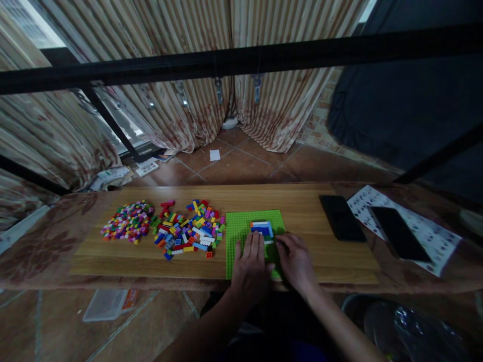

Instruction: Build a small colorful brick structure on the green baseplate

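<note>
A green studded baseplate lies on the wooden board. On it stands a low structure of blue, white and orange toy bricks, partly covered by my fingers. My left hand lies flat over the plate, fingers stretched out, the tips at the structure's near left side. Beside the structure's right side, my right hand has its fingers curled together at the plate's edge. Whatever is between those fingertips is hidden. Left of the plate is a loose heap of larger mixed bricks.
A pile of small colourful pieces lies farther left on the wooden board. To the right are a black tablet-like device, a phone-like device and a printed sheet. A dark metal bar crosses beyond the board.
</note>
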